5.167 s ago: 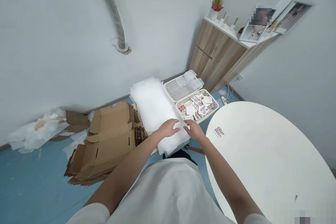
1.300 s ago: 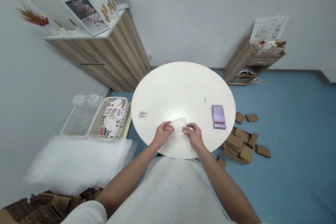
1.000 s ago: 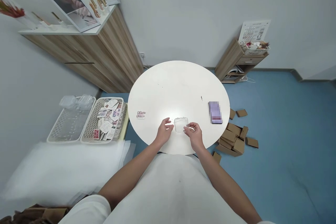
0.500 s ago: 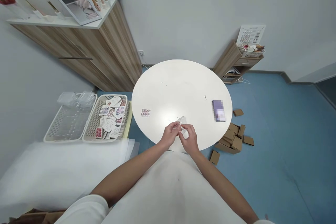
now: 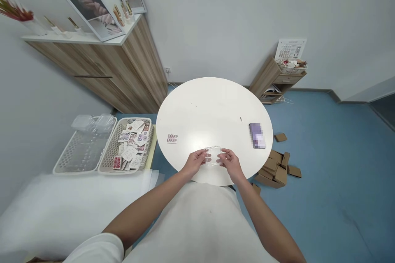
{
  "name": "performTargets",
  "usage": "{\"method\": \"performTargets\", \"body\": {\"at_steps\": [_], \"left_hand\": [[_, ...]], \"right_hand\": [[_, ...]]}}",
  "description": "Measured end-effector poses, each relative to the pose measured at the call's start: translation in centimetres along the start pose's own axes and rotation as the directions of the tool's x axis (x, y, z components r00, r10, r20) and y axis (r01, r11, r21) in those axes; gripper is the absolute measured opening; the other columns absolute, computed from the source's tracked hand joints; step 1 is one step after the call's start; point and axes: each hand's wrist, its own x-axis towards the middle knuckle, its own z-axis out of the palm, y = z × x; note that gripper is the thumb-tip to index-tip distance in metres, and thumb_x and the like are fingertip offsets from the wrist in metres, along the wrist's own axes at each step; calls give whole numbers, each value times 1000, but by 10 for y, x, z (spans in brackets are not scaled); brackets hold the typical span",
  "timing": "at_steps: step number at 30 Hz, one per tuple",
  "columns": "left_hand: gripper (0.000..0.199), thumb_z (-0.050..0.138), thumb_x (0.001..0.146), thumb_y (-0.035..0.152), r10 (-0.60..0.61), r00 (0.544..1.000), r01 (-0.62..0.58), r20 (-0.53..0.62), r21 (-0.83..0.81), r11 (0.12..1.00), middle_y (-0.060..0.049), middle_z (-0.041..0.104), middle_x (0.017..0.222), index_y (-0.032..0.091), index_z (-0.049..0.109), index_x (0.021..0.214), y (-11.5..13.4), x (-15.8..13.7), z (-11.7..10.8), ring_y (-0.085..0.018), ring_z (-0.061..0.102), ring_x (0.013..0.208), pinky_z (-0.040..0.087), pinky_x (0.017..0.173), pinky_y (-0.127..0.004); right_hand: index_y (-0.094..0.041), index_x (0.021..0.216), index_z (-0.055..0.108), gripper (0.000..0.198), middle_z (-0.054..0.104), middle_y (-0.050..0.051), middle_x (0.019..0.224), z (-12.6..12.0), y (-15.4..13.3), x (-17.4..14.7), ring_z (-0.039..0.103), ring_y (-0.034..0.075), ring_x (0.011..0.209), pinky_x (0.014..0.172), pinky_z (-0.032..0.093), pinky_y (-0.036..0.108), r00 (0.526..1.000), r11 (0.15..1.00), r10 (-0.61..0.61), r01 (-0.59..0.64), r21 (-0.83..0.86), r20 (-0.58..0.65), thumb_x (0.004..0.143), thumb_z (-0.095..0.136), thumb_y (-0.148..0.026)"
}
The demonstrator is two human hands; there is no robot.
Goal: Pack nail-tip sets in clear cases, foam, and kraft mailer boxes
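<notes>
Between my two hands is a clear plastic case (image 5: pixel 213 156), held flat just over the near edge of the white round table. My left hand (image 5: pixel 196 162) pinches its left side, and my right hand (image 5: pixel 230 162) grips the right side, fingertips showing through the plastic. Left of them on the tabletop lies a card of press-on nails (image 5: pixel 172 138) in pinkish tones. Toward the right edge of the table rests a purple packet (image 5: pixel 257 135), partly blurred out.
To the left stand a white basket (image 5: pixel 103 164) of nail cards and another basket (image 5: pixel 58 164) of clear plastic cases. White sheets (image 5: pixel 77 209) lie nearer me. Cardboard boxes (image 5: pixel 274 168) sit on the floor at right. A wooden cabinet (image 5: pixel 135 61) is behind left.
My hands have moved apart, and the clear case between them now shows flat and spread out, where it was bunched and mostly covered by fingers. The view has tilted slightly up.
</notes>
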Motion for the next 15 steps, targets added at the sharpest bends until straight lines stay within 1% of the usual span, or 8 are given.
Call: {"method": "performTargets", "body": {"at_steps": [1,3,5,7,9,10,12,15], "left_hand": [[49,52,75,47,23,1000,-23,13,24,999,-14,61,103,14,51,111,1,1,0,-22,59,92,40,85,-38],[53,48,77,47,90,996,-92,30,107,990,-13,61,104,15,45,119,3,3,-1,-21,57,97,38,88,-39],[64,55,73,46,184,982,-189,46,260,947,-12,57,109,19,34,127,5,3,-3,-21,53,102,36,91,-39],[87,68,60,43,275,958,-283,85,448,848,-10,53,114,22,24,132,7,3,-6,-22,49,105,35,92,-39],[102,75,49,40,328,934,-344,138,592,729,-9,52,113,24,20,134,11,2,-8,-23,48,105,35,91,-39],[103,75,48,40,341,926,-361,160,636,681,-8,52,111,24,21,134,12,3,-8,-23,49,103,36,89,-39],[96,74,51,40,364,912,-387,187,687,616,-6,54,104,24,26,132,16,4,-8,-21,51,96,39,86,-37],[84,72,54,39,401,891,-423,214,714,558,-3,54,94,24,34,127,19,4,-9,-17,51,85,41,79,-32]], "right_hand": [[-21,96,52,41,61,2,82,-2,-2,1,62,17,71,62,46,29,1000,1000,14,-14,20,11,64,63,-43],[-21,93,52,39,62,1,78,-3,-4,1,62,17,68,59,45,28,1000,999,7,-6,51,-23,62,64,-42],[-21,91,52,37,62,1,78,-4,-4,2,62,16,66,58,46,27,998,997,-8,13,75,-66,62,64,-42],[-21,90,52,37,62,1,78,-4,-3,4,62,15,64,58,46,28,996,996,-20,27,87,-86,62,64,-42],[-21,89,52,36,62,1,78,-3,-2,5,62,15,64,57,46,28,995,995,-28,36,90,-94,63,64,-43],[-21,89,52,36,62,2,78,-2,-2,5,62,15,64,57,47,28,995,995,-30,39,89,-92,63,64,-43],[-21,88,51,36,62,2,79,-1,-3,6,62,16,64,57,47,28,996,995,-40,46,83,-77,63,63,-43],[-21,88,50,36,62,3,80,-2,-2,7,62,16,65,59,48,29,998,997,-55,56,57,-26,64,62,-44]]}}
